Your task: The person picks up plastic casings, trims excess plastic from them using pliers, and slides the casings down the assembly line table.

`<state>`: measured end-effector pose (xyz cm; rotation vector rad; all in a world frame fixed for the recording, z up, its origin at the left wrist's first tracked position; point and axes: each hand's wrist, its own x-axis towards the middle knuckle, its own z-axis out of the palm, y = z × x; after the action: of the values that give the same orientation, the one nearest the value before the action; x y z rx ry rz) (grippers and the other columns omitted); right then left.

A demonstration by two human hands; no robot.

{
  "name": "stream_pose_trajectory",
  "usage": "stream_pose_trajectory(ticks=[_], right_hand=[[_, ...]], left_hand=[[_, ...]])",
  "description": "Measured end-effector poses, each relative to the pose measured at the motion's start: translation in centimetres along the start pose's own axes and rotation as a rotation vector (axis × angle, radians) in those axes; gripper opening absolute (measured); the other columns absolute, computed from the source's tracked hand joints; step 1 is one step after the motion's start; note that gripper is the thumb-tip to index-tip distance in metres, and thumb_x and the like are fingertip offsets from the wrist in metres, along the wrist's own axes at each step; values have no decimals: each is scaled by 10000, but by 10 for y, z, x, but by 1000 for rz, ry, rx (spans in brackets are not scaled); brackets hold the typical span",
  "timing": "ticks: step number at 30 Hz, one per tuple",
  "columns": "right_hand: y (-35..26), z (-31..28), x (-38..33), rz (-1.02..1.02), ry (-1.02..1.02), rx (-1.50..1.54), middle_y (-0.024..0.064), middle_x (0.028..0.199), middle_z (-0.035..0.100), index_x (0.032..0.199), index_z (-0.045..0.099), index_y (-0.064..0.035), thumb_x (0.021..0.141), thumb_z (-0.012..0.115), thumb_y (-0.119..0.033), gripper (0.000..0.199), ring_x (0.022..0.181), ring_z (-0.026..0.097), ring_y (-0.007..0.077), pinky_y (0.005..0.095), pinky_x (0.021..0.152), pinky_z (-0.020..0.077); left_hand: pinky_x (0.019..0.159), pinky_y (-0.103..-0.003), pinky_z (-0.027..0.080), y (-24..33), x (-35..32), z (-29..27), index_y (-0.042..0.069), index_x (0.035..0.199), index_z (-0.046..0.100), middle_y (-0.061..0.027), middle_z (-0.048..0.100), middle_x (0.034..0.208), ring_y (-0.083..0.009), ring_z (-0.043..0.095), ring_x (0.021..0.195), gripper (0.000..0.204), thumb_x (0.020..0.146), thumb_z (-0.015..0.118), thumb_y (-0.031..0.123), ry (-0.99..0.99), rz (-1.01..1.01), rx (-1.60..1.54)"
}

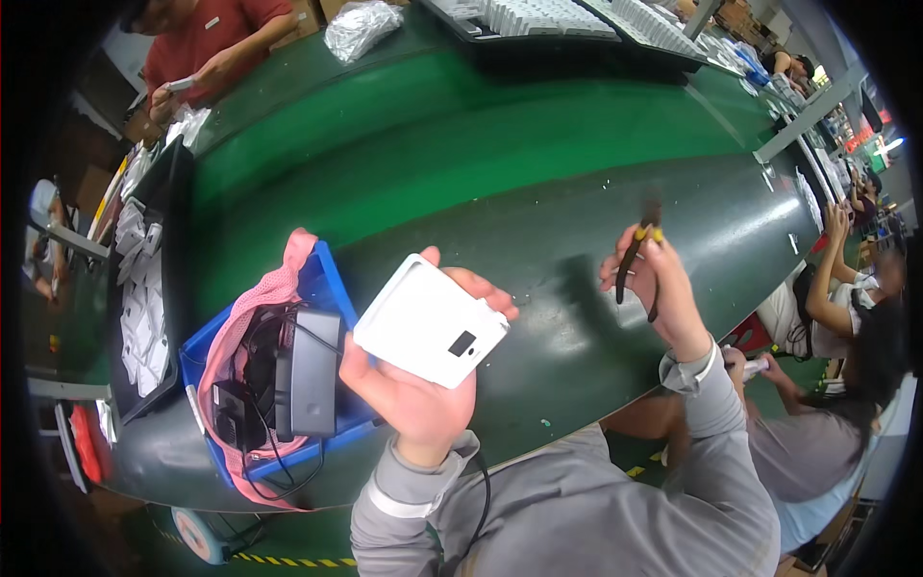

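Note:
My left hand (415,389) holds a flat white rectangular device (430,321) with a small dark window near one corner, raised above the near edge of the dark green table (538,212). My right hand (659,293) is lifted to the right and grips a small pair of black pliers (636,252) with yellow marks, jaws pointing up. Both arms wear grey sleeves.
A blue bin (322,288) at my left holds a pink cloth, black boxes and cables. A black tray (144,288) of white parts lies further left. A green belt runs across the middle. Trays of white parts (558,17) stand at the back. Other people sit around.

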<state>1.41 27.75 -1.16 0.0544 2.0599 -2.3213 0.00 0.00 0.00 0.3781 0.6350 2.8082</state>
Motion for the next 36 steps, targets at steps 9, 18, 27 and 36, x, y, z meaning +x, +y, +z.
stream_pose_trajectory(ticks=[9,18,27,36], right_hand=[[-45,104,-36,19,-572,-281,180,934,668,1186,568,35,956,614,-254,372,752,657,318,375,672,501],[-52,120,-30,-111,-625,-399,216,820,660,1210,555,49,960,600,-307,438,668,651,360,407,598,498],[-54,120,-29,-137,-637,-401,202,778,657,1199,564,34,956,607,-307,421,637,652,351,399,572,499],[-53,121,-28,-137,-659,-388,194,774,648,1159,564,29,967,591,-301,382,635,643,360,408,569,492]], left_hand=[[872,-467,493,-14,-6,0,-27,1415,365,-235,593,1083,-341,612,978,1015,879,156,810,-3,301,310],[902,-455,475,-15,-7,0,-43,1397,372,-237,598,1075,-337,602,996,1023,879,145,810,-44,301,394],[917,-444,474,-15,-9,1,-55,1389,369,-224,599,1082,-316,603,1014,1032,878,145,813,-28,247,511],[931,-442,470,-17,-11,-2,-51,1393,365,-223,592,1105,-315,600,1032,1034,874,153,818,-69,261,477]])
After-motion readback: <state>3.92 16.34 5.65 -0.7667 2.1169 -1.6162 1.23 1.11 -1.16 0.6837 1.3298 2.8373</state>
